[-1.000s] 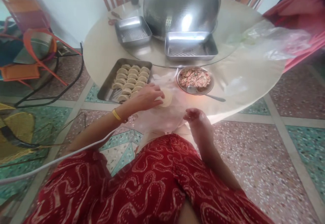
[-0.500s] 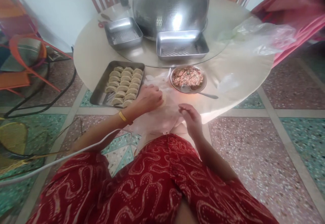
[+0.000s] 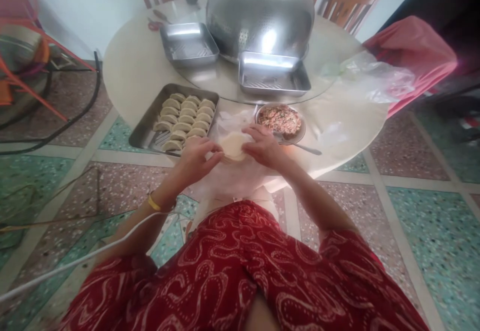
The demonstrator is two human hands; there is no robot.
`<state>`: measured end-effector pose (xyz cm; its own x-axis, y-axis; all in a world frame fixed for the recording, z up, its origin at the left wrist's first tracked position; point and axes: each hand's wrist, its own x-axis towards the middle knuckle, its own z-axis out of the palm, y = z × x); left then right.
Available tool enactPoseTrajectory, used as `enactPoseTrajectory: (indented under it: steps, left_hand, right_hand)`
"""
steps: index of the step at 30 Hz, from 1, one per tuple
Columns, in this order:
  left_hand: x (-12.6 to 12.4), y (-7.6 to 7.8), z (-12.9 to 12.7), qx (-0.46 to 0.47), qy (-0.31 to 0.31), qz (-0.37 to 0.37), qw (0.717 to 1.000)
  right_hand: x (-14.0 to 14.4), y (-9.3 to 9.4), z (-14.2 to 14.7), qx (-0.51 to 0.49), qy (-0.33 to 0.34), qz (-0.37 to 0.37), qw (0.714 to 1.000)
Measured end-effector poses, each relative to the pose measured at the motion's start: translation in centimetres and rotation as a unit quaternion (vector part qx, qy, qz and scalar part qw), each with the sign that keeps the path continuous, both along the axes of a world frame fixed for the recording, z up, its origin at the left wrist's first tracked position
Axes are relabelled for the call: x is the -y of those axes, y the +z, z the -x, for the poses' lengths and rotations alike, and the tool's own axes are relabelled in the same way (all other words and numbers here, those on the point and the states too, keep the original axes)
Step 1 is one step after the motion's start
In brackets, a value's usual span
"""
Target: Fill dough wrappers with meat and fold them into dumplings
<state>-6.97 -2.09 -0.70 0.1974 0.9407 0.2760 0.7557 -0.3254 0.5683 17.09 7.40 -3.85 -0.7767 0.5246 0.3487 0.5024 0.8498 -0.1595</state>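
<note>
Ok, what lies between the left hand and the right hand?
A pale, round dough wrapper; the head view shows it between the left hand and right hand.

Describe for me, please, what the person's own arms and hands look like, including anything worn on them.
The left hand and right hand are bare, without gloves. A yellow band circles the left wrist. Loose red sleeves with pale, wavy patterning leave both forearms uncovered. A white cable passes across the left arm.
</note>
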Motion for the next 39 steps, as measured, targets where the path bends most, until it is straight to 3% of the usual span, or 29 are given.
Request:
enactPoseTrajectory:
  steps: [4,7,9,10,12,13,16,18,20,22,24,26,29,33,35,37,39]
  left_hand:
    - [2.3,-0.8,-1.0,0.160,0.008,0.061,0.985]
    - [3.6,-2.1,-2.8,0.327,-0.016,0.175,0.929]
    - [3.9,-2.7,-4.2,0.466,-0.009,0.268,0.843]
    - [3.8,-2.8,-4.9,0.540,0.008,0.315,0.780]
    - [3.2,-2.5,-5.9,0.687,0.064,0.386,0.612]
    - [2.6,-2.2,-6.2,0.714,0.070,0.396,0.574]
    - [0.2,-0.8,-6.4,0.760,0.077,0.386,0.517]
    - [-1.2,0.2,-6.2,0.815,0.091,0.364,0.442]
    - [-2.1,1.4,-6.2,0.859,0.072,0.332,0.382]
    - [-2.3,2.5,-6.3,0.888,0.036,0.296,0.351]
    - [-1.9,3.4,-6.7,0.898,0.010,0.269,0.348]
    - [-1.3,4.1,-7.2,0.891,-0.023,0.268,0.366]
    - [-0.2,4.4,-8.4,0.854,-0.093,0.303,0.413]
    - [0.8,4.3,-10.7,0.776,-0.150,0.343,0.508]
    - [1.0,4.3,-11.7,0.739,-0.157,0.352,0.553]
    - [1.1,4.5,-12.4,0.712,-0.156,0.371,0.575]
    - [1.1,4.7,-12.7,0.702,-0.153,0.386,0.579]
  right_hand:
    - [-0.6,0.2,0.5,-0.005,0.033,0.001,0.999]
    - [-1.6,0.7,1.4,-0.036,0.049,0.006,0.998]
    - [-2.4,1.5,2.1,-0.050,0.052,0.012,0.997]
    - [-2.9,2.1,2.6,-0.050,0.054,0.015,0.997]
    - [-3.8,3.7,3.5,-0.034,0.061,0.023,0.997]
    - [-4.1,4.6,3.9,-0.023,0.068,0.028,0.997]
    - [-4.0,7.4,5.1,0.003,0.090,0.030,0.995]
    - [-3.1,8.9,5.5,0.008,0.104,0.016,0.994]
    - [-1.4,9.6,5.3,0.004,0.109,-0.011,0.994]
    - [0.8,9.7,4.5,-0.005,0.102,-0.044,0.994]
    - [3.0,9.4,3.0,-0.016,0.090,-0.072,0.993]
    - [4.9,9.1,1.1,-0.067,0.090,-0.087,0.990]
    - [6.8,9.0,-1.6,-0.140,0.050,-0.104,0.983]
    - [7.7,9.1,-3.7,-0.109,-0.026,-0.077,0.991]
    - [7.8,9.0,-4.4,-0.102,-0.033,-0.068,0.992]
    - [7.9,8.6,-5.0,-0.115,-0.021,-0.071,0.991]
    - [8.3,8.1,-5.7,-0.111,-0.028,-0.074,0.991]
